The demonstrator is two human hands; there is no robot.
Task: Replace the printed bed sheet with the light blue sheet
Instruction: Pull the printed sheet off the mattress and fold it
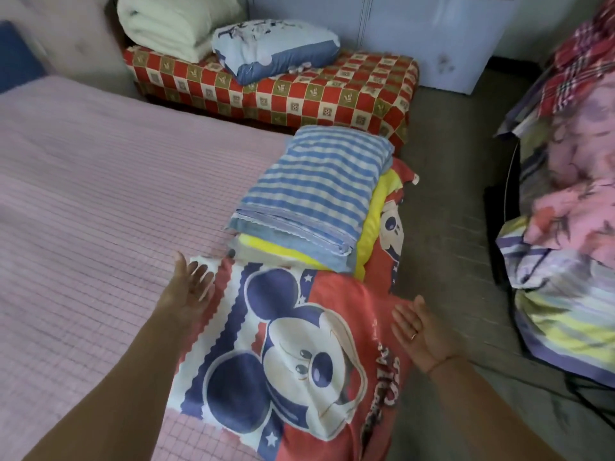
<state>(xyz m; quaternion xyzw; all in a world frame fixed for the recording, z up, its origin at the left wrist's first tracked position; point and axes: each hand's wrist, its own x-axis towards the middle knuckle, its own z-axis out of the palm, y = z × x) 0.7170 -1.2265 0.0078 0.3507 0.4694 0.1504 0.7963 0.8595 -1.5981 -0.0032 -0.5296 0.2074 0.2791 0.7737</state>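
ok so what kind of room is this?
Most likely a home bedroom: a pink mattress pad on a bed, a folded blue striped sheet, and a pillow on a red checked bench.

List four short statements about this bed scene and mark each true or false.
1. The left hand and the right hand are both open and grip nothing. True.
2. The blue striped sheet lies on the floor. False: it rests folded on the printed sheet, on the bed.
3. The printed sheet covers the whole bed. False: it lies bunched along one edge, with the pink mattress cover exposed beside it.
4. A folded white quilt sits on the red checked bench. True.
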